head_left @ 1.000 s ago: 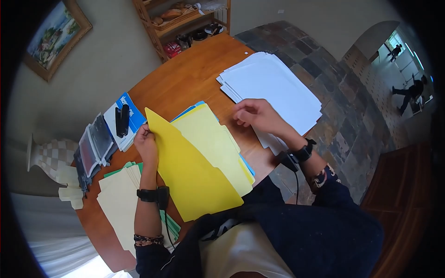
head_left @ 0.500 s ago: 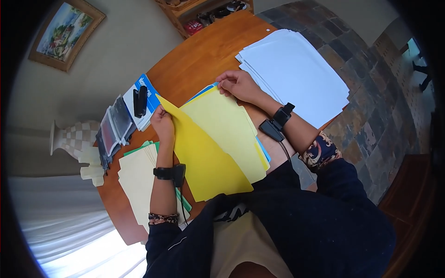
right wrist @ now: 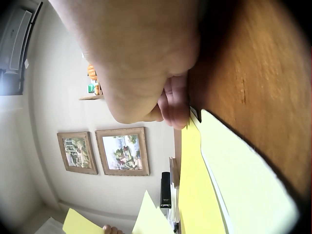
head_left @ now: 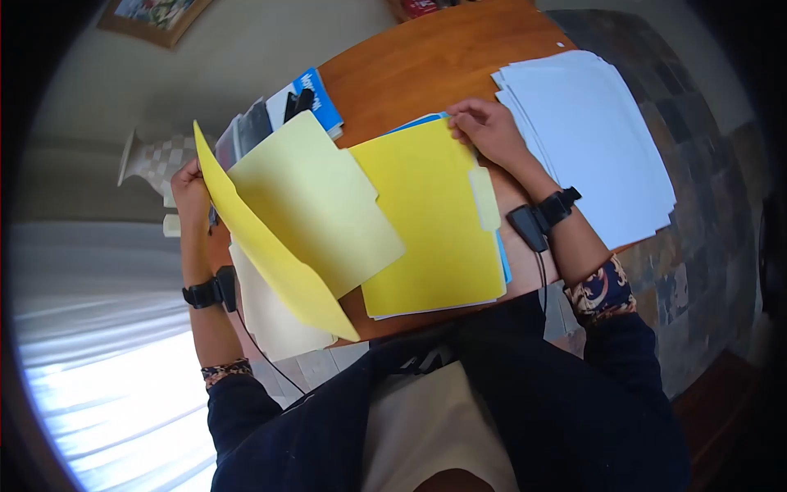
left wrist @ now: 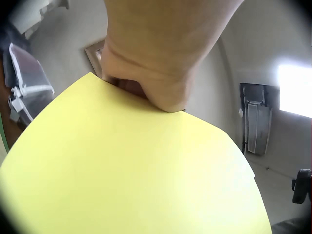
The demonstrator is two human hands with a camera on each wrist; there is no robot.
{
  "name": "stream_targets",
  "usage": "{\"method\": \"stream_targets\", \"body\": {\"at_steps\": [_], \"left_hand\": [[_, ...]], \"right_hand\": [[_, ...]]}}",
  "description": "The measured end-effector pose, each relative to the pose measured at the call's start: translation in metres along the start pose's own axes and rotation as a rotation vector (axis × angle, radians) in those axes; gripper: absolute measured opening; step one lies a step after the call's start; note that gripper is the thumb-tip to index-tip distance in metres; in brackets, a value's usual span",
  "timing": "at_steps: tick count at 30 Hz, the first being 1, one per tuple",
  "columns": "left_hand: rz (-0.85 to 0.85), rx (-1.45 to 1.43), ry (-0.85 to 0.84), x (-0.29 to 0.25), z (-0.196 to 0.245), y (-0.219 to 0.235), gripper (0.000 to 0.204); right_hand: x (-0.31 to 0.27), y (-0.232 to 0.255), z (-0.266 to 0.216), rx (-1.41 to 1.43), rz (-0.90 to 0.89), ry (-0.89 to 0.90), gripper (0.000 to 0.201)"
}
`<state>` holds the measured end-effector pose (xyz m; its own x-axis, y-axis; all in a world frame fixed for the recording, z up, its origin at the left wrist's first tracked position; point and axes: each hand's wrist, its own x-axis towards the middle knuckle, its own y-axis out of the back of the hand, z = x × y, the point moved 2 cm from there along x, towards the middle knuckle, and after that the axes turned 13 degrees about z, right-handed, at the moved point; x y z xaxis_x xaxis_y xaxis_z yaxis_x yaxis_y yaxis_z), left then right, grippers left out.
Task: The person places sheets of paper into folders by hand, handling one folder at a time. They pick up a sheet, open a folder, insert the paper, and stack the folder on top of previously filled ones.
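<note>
My left hand [head_left: 190, 190] grips the edge of a raised yellow file folder [head_left: 246, 225], which stands almost edge-on at the left in the head view. The left wrist view shows the inner face of that leaf filling most of the frame. A pale yellow leaf [head_left: 316, 193] slants up beside it, overlapping the folder stack. Topmost on the stack lies a bright yellow folder [head_left: 426, 221] with a pale tab [head_left: 484, 197] at its right side. The far right corner of this folder is between the curled fingers of my right hand [head_left: 496, 135]. Blue folders [head_left: 418, 121] peek out beneath.
Large white sheets [head_left: 586, 139] are stacked at the right of the wooden table [head_left: 410, 57]. Behind the raised leaves are a blue and white notebook pack [head_left: 321, 98] and a black stapler [right wrist: 165, 190]. Cream folders [head_left: 270, 316] lie at the near left.
My left hand has swung the yellow folder left and up, raising the pale leaf and baring a bright yellow folder below. My right hand came to the stack's far corner and stayed there.
</note>
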<state>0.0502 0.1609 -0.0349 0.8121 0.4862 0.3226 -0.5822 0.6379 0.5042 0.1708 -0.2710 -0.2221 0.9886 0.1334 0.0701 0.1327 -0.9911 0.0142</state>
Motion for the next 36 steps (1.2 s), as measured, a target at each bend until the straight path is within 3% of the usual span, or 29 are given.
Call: {"method": "stream_targets", "body": {"at_steps": [2, 3, 4, 5, 7, 9, 13, 15, 19, 22, 23, 25, 28, 31, 36], "left_hand": [[-0.048, 0.128, 0.038, -0.003, 0.004, 0.03, 0.029], [-0.149, 0.227, -0.104, 0.017, -0.036, 0.06, 0.026], [-0.185, 0.311, -0.074, 0.01, -0.033, 0.069, 0.023], [-0.231, 0.352, -0.187, 0.006, -0.036, 0.073, 0.021], [-0.194, 0.307, -0.102, -0.004, -0.044, 0.078, 0.018], [-0.298, 0.376, -0.02, -0.007, -0.087, 0.081, 0.015], [-0.259, 0.5, -0.046, -0.024, -0.144, 0.08, 0.012], [-0.146, 0.722, -0.304, -0.039, -0.144, 0.062, 0.011], [-0.129, 0.686, -0.334, -0.045, -0.149, 0.047, 0.01], [-0.064, 0.788, -0.483, -0.048, -0.141, 0.04, 0.016], [-0.063, 0.814, -0.528, -0.049, -0.137, 0.032, 0.018], [-0.072, 0.66, -0.453, -0.053, -0.107, 0.004, 0.019], [-0.141, 0.42, -0.364, -0.075, -0.05, -0.06, 0.018], [-0.197, 0.36, -0.505, -0.095, -0.002, -0.121, 0.022], [-0.243, 0.27, -0.545, -0.089, 0.002, -0.192, 0.028]], "right_hand": [[0.004, -0.001, 0.011, 0.016, 0.01, 0.069, 0.019], [0.006, -0.004, 0.016, 0.122, 0.015, 0.024, 0.018], [0.006, -0.003, 0.014, 0.076, 0.016, 0.007, 0.017], [0.006, -0.003, 0.013, 0.072, -0.012, 0.014, 0.017], [0.001, -0.01, 0.001, 0.032, -0.019, 0.032, 0.018], [0.003, -0.001, 0.006, 0.021, 0.038, -0.029, 0.018], [0.003, -0.001, 0.005, 0.026, 0.0, -0.007, 0.019], [0.004, 0.0, 0.006, 0.031, 0.017, -0.022, 0.02], [0.004, 0.002, 0.004, 0.016, 0.001, -0.011, 0.02], [0.005, -0.007, 0.006, 0.026, 0.002, -0.008, 0.02], [0.004, 0.001, 0.006, 0.009, 0.023, -0.01, 0.02], [0.001, 0.003, -0.001, 0.105, 0.01, 0.002, 0.02], [-0.006, 0.005, -0.021, 0.021, 0.043, -0.09, 0.02], [-0.008, 0.013, -0.036, -0.127, 0.046, -0.172, 0.02], [-0.015, 0.022, -0.049, -0.344, -0.11, -0.374, 0.02]]}}
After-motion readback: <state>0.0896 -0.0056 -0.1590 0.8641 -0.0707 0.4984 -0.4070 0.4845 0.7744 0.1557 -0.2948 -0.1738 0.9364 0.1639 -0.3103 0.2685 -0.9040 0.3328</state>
